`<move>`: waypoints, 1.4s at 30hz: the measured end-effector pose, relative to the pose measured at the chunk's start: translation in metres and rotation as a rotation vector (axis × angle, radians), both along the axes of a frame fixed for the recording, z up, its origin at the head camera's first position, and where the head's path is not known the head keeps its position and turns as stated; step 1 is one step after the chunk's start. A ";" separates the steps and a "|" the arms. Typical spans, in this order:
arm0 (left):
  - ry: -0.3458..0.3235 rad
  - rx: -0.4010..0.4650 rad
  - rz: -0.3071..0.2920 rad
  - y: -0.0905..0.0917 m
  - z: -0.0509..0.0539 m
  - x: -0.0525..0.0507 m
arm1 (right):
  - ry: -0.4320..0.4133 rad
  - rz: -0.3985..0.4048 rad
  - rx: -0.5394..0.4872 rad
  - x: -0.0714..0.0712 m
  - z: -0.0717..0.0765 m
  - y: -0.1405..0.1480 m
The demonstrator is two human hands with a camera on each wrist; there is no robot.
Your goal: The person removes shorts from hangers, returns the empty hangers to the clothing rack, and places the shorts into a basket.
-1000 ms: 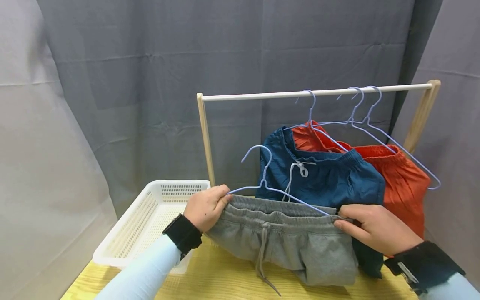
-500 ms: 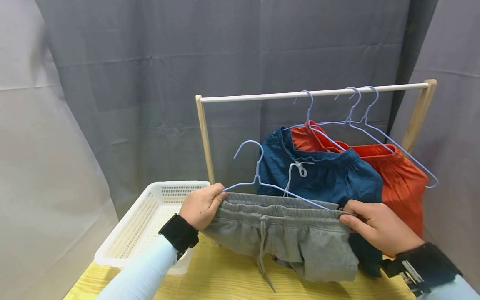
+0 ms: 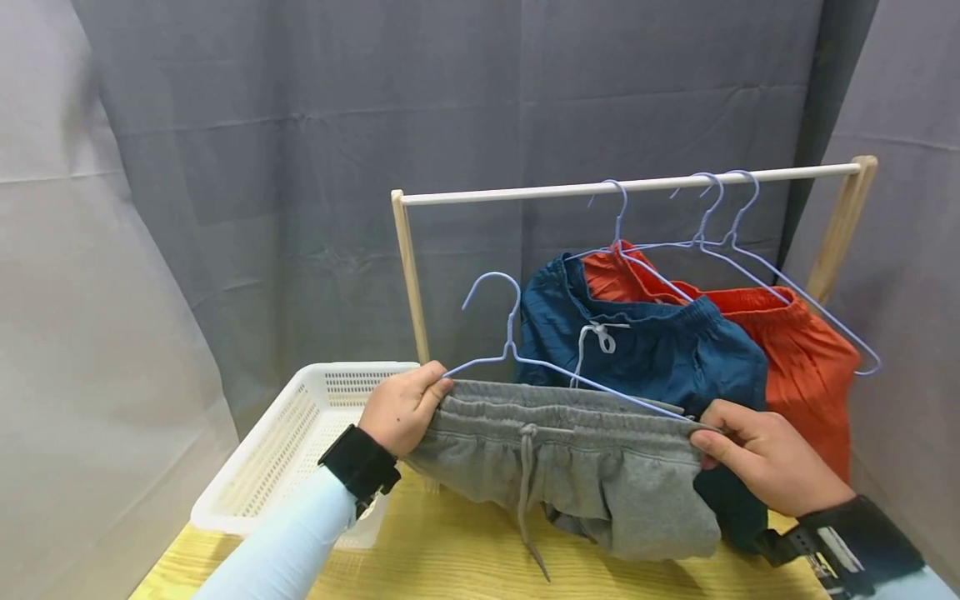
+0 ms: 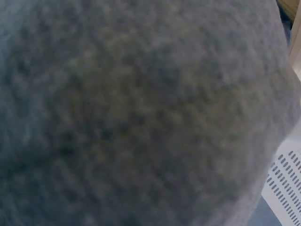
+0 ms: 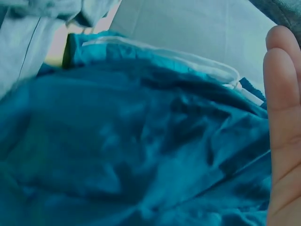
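Grey shorts point(image 3: 570, 450) with a drawstring hang between both hands in the head view, a lilac wire hanger point(image 3: 512, 329) inside the waistband. The left hand point(image 3: 401, 410) pinches the waistband's left corner at the hanger's end. At the right corner, the right hand point(image 3: 772, 454) grips the waistband between thumb and fingers. Grey cloth point(image 4: 141, 113) fills most of the left wrist view. In the right wrist view, fingers of the right hand point(image 5: 286, 127) show at the right edge, beside blue shorts point(image 5: 141, 141).
Behind stands a rack with a white rail point(image 3: 510, 193). Blue shorts point(image 3: 652, 350) and red shorts point(image 3: 813, 358) hang from it at the right on lilac hangers. A white perforated basket point(image 3: 247, 467) sits at the left of the wooden table point(image 3: 427, 558).
The grey shorts' waistband has risen slightly and looks stretched wider. The hanger's hook has shifted up and left, while the right hand has moved outward to the right.
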State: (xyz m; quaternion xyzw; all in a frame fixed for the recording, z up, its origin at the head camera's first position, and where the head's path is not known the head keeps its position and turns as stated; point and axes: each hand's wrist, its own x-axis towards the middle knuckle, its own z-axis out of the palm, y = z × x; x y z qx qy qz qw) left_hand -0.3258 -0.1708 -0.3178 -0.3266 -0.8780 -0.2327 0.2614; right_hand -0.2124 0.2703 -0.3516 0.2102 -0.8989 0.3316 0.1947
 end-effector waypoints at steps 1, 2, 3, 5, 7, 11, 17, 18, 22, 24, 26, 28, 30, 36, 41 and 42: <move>-0.001 0.001 0.000 -0.001 0.000 0.000 | -0.012 0.000 -0.011 0.000 0.000 0.000; 0.000 0.001 -0.001 -0.001 0.000 0.000 | -0.023 -0.003 -0.017 0.000 -0.001 -0.001; 0.001 -0.001 -0.002 -0.002 0.000 0.000 | -0.030 -0.005 -0.023 0.001 -0.002 -0.001; 0.002 -0.003 -0.009 -0.002 0.001 0.000 | -0.044 -0.007 -0.037 0.002 -0.003 -0.002; -0.003 -0.002 -0.014 -0.003 0.001 0.000 | -0.051 -0.005 -0.052 0.003 -0.005 -0.004; -0.021 0.011 -0.012 -0.005 0.001 -0.001 | -0.056 0.013 -0.105 0.004 -0.007 -0.008; -0.018 0.015 -0.008 -0.005 -0.001 -0.001 | -0.100 0.036 -0.195 0.004 -0.010 -0.013; -0.018 0.013 -0.008 -0.005 -0.001 -0.001 | -0.098 0.030 -0.198 0.004 -0.010 -0.014; -0.021 0.005 -0.008 -0.005 -0.003 -0.002 | -0.043 -0.013 -0.165 0.003 -0.011 -0.019; -0.019 0.003 -0.002 -0.005 -0.004 -0.003 | -0.015 -0.030 -0.153 0.003 -0.011 -0.022; -0.020 0.004 0.000 -0.005 -0.005 -0.003 | 0.010 -0.050 -0.144 0.003 -0.011 -0.025; -0.024 0.008 0.002 -0.005 -0.005 -0.002 | 0.021 -0.071 -0.150 0.003 -0.012 -0.027; -0.031 0.013 0.004 -0.005 -0.006 -0.001 | 0.013 -0.093 -0.157 0.002 -0.013 -0.029; -0.064 0.012 0.011 -0.004 -0.011 0.001 | -0.084 -0.147 -0.198 0.001 -0.016 -0.034; -0.082 0.015 0.005 -0.003 -0.014 0.003 | -0.116 -0.146 -0.226 -0.001 -0.016 -0.039; -0.080 0.012 0.005 -0.003 -0.013 0.003 | -0.119 -0.137 -0.231 -0.001 -0.016 -0.040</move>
